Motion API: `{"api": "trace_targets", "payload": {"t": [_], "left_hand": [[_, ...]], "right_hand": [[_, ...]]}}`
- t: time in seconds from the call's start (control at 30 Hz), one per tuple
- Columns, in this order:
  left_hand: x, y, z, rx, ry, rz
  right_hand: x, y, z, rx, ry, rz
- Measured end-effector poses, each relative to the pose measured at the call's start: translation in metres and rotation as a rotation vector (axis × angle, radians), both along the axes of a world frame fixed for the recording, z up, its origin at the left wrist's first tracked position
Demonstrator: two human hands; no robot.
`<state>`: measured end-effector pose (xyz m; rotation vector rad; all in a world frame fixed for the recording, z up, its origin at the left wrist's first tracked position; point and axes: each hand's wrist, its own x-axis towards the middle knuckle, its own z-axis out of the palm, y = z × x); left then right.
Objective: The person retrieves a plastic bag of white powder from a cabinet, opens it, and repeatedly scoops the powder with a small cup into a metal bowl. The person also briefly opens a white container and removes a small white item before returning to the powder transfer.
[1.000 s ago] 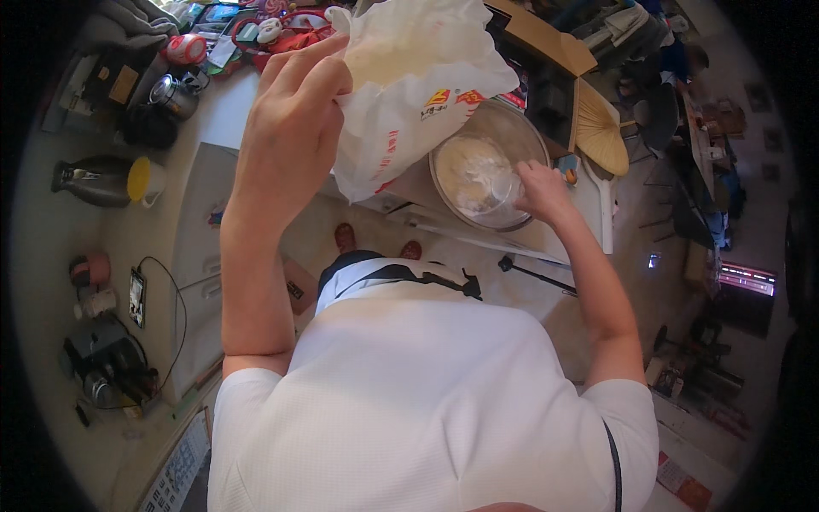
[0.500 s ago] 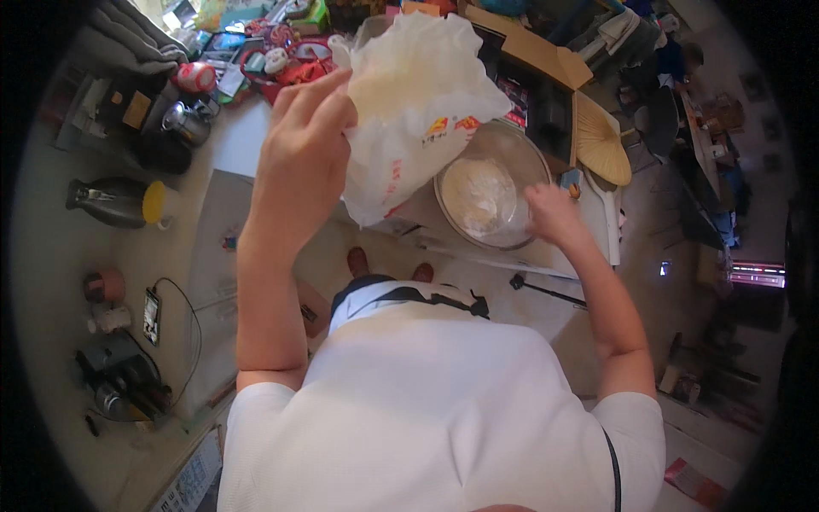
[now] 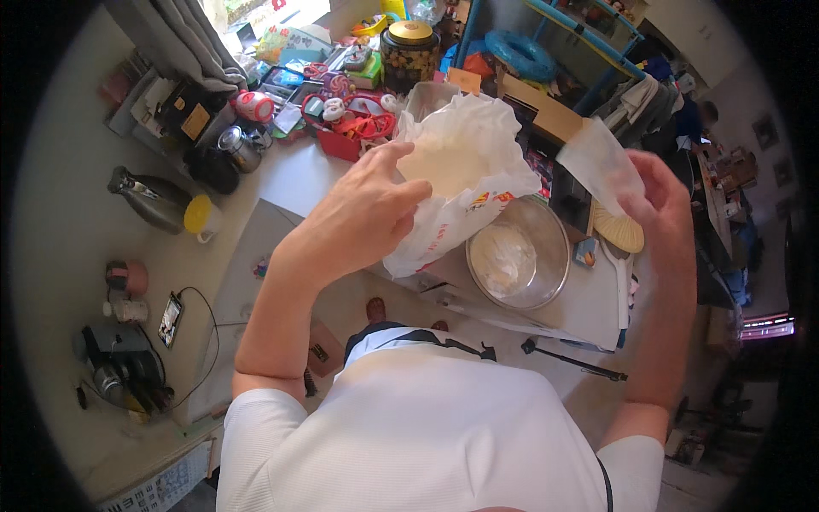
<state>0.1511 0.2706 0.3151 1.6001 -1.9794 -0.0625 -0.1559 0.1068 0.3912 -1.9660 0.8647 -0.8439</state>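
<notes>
My left hand [image 3: 363, 209] is closed on the rim of a white plastic bag [image 3: 444, 218] that stands with its mouth spread wide. Pale flour [image 3: 448, 166] shows inside it. Right of the bag is a round steel bowl [image 3: 550, 277] with a heap of white flour [image 3: 503, 260] in it. My right hand [image 3: 661, 200] is raised beyond the bowl's right side, its fingers around a translucent plastic cup [image 3: 601, 166], slightly blurred. Whether the cup contains anything is hard to make out.
A red basket [image 3: 341, 145], a lidded jar [image 3: 409, 55] and many small items crowd the table's back. At left stand a dark jug [image 3: 149, 196] and a steel kettle [image 3: 239, 149]. A cardboard box [image 3: 546, 111] and a straw fan [image 3: 618, 232] are at right.
My right hand has lifted the cup out of the bowl, up and to the right. My left hand stays at the bag. The whole view has shifted, showing more of the table's back.
</notes>
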Motion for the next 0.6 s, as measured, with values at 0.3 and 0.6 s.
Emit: {"api": "trace_targets", "payload": {"t": [0.3,0.6], "left_hand": [[0.006,0.004,0.000,0.025,-0.005,0.005],[0.012,0.007,-0.011,-0.047,0.003,-0.038]], "right_hand": [[0.154,-0.007,-0.004,-0.604,0.890,0.441],[0.208,-0.050,-0.091,-0.903,1.257,0.485]]}}
